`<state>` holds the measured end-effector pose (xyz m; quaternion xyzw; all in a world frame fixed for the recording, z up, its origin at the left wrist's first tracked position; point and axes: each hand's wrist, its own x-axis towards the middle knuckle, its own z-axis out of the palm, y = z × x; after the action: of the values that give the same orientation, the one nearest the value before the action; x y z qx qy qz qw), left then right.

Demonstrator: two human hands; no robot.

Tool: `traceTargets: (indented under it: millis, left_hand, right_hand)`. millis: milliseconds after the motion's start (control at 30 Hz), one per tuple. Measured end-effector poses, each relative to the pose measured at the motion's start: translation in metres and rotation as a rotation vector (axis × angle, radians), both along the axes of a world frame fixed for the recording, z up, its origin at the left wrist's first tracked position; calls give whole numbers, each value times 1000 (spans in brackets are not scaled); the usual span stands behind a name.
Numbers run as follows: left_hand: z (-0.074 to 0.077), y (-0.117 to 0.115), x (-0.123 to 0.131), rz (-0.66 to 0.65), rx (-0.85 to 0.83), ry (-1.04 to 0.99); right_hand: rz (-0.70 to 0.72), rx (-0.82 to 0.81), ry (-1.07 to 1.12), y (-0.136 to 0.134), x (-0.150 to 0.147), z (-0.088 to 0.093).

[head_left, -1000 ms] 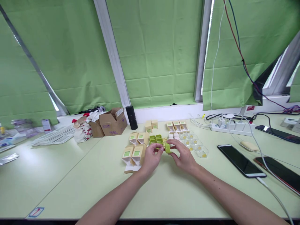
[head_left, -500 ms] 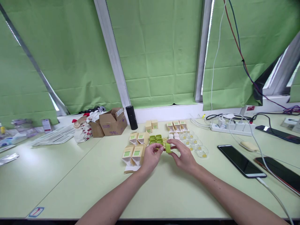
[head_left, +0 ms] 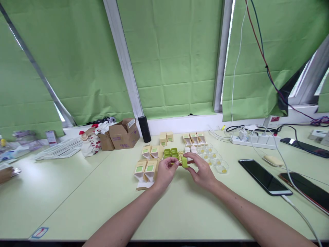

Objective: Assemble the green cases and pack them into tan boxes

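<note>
My left hand (head_left: 165, 174) and my right hand (head_left: 201, 171) meet at the middle of the pale green table (head_left: 77, 192). Both pinch a small green plastic piece (head_left: 184, 162) between thumb and fingers, just above the table. Behind it lie more green pieces (head_left: 171, 152). To the left stand several small tan cartons with green labels (head_left: 145, 168). Small clear cups with yellow bits (head_left: 214, 160) sit to the right of my right hand.
Brown cardboard boxes (head_left: 123, 133) and a black cylinder (head_left: 144, 128) stand at the back. A power strip (head_left: 253, 138) with cables and several phones (head_left: 264, 176) lie on the right. Another person's hand (head_left: 5, 173) shows at the far left edge.
Another person's hand has come into view at the far left edge. My two hands stay almost still on the green piece.
</note>
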<state>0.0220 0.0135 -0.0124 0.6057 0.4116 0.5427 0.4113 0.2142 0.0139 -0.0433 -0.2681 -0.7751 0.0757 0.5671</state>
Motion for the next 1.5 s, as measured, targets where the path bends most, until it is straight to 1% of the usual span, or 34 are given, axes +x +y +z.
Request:
traceTargets:
  millis: [433,600,733,833,967,1067,1167,1300,1400,1500]
  left_hand:
    - [-1,0,0,-18,-37,-80]
    - [-1,0,-1,-21,-35,-70]
    - [-3,1,-3,-14,-2,-34]
    - [-5,1,-6,57,91,26]
    - [-2,-6,-8,163,331,222]
    - [3,-14,-7,156,463,331]
    - [4,-19,-5,102,559,400]
    - [0,-18,-4,62,623,443]
    - [-1,-15,-5,75,619,446]
    - [-1,-14,-5,86,607,430]
  right_hand:
    - [-11,-39,30,0,1,0]
    - [-28,-28,35,-2,0,2]
    - [-49,-3,25,-4,0,5]
    - [-64,14,14,-5,2,7]
    - [-92,49,-17,-5,4,8]
    - [-101,66,-55,-6,5,9]
    - [-86,90,-91,-6,4,8]
    - [-92,124,-90,-5,2,5]
    - [-78,133,-70,-5,3,5]
    - [-84,175,-102,-5,5,8]
